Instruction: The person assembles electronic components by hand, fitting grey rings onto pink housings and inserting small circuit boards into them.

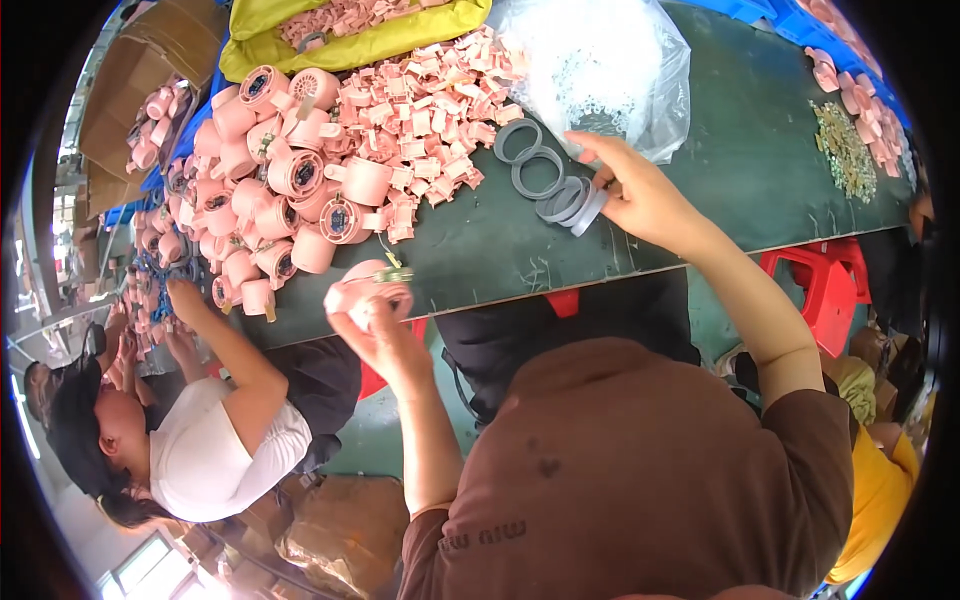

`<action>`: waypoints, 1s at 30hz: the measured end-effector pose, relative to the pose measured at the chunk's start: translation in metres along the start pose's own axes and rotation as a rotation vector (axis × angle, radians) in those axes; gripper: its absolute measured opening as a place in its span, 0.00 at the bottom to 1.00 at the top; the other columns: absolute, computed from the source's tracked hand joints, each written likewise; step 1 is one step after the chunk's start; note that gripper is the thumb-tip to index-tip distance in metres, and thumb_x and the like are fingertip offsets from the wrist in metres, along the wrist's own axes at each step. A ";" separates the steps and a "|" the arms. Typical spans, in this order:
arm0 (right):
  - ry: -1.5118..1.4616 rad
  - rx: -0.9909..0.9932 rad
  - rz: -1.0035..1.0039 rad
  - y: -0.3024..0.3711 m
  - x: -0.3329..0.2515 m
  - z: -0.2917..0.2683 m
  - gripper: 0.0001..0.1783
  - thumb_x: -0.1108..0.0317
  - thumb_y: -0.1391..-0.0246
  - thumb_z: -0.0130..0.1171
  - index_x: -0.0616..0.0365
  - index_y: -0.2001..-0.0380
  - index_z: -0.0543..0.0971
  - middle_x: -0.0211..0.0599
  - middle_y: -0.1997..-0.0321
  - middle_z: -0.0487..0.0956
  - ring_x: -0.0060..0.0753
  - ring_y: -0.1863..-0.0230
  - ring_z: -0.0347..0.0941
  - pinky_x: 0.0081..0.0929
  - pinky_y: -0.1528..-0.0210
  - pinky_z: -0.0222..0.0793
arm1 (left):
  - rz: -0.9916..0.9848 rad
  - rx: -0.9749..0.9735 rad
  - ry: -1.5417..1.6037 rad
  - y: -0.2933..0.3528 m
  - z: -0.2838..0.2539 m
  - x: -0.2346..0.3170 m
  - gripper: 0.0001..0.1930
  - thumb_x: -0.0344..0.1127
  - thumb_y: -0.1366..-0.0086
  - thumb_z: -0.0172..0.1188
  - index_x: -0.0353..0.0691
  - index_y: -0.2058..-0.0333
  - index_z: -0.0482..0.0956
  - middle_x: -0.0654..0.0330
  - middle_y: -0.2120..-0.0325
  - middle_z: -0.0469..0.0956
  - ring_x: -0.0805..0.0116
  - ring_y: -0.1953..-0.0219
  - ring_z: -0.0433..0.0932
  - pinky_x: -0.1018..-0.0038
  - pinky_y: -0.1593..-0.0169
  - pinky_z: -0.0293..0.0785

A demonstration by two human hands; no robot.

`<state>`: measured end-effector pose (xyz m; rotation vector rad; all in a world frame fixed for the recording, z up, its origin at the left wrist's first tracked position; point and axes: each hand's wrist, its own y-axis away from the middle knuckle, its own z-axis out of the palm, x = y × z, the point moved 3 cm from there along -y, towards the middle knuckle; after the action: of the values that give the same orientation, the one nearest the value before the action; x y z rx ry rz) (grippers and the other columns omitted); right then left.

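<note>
Right there at the near part of the green table [740,150], the row of grey rings [566,207] lies in an overlapping chain, and everything spreads out around it! The right hand [648,198] is in at the right end of those rings, index finger stretched out over them, the other fingertips right up at the last, tilted ring. Pinching it or merely touching? From this angle I cannot tell.

Over to the left of the rings and nearer the body, the left hand [390,338] has its fingers closed around a pink housing [350,292], held up by the table's edge with a small green circuit board [393,275] showing on its side.

Just left of the rings sprawls a heap of small pink parts [425,125], and farther left, a crowd of more pink housings [270,195]! Just behind the rings, to the right, sits a clear plastic bag [672,100] of tiny whitish pieces; well behind and left, an open yellow bag [240,55] with pink parts inside. Far right of the rings, a scatter of small gold-coloured pieces [845,150]. And well left, nearer this side, a co-worker in a white shirt [225,450] reaches toward the housings.
</note>
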<state>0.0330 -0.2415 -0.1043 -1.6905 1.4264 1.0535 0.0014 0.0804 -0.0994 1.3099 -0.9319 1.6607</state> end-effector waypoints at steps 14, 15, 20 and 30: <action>-0.162 0.146 0.219 0.007 -0.007 -0.025 0.15 0.76 0.44 0.59 0.59 0.52 0.76 0.29 0.65 0.76 0.15 0.69 0.71 0.17 0.73 0.71 | -0.595 -0.336 0.203 0.027 0.056 -0.022 0.31 0.58 0.30 0.45 0.34 0.44 0.61 0.50 0.54 0.72 0.53 0.56 0.79 0.62 0.56 0.79; -0.206 0.176 0.217 0.011 -0.003 -0.029 0.14 0.74 0.43 0.59 0.60 0.53 0.77 0.29 0.65 0.77 0.15 0.68 0.71 0.17 0.73 0.71 | -0.603 -0.341 0.218 0.028 0.057 -0.023 0.31 0.57 0.31 0.46 0.34 0.43 0.61 0.51 0.52 0.71 0.54 0.54 0.78 0.61 0.55 0.79; -0.278 0.177 0.305 0.041 0.014 -0.021 0.11 0.66 0.36 0.51 0.59 0.55 0.76 0.29 0.63 0.79 0.17 0.66 0.73 0.17 0.72 0.72 | -0.603 -0.381 0.249 0.033 0.063 -0.021 0.30 0.55 0.32 0.49 0.36 0.42 0.60 0.52 0.51 0.70 0.57 0.49 0.75 0.60 0.53 0.79; -0.494 0.205 0.242 0.040 -0.002 0.015 0.10 0.67 0.37 0.54 0.62 0.58 0.76 0.32 0.64 0.78 0.21 0.64 0.76 0.21 0.67 0.75 | -0.619 -0.401 0.271 0.034 0.080 -0.017 0.28 0.55 0.31 0.48 0.36 0.46 0.64 0.52 0.54 0.73 0.56 0.56 0.80 0.63 0.59 0.81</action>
<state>-0.0087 -0.2344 -0.1091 -1.0348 1.3701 1.2966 0.0029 -0.0081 -0.1035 0.9385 -0.5742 1.0653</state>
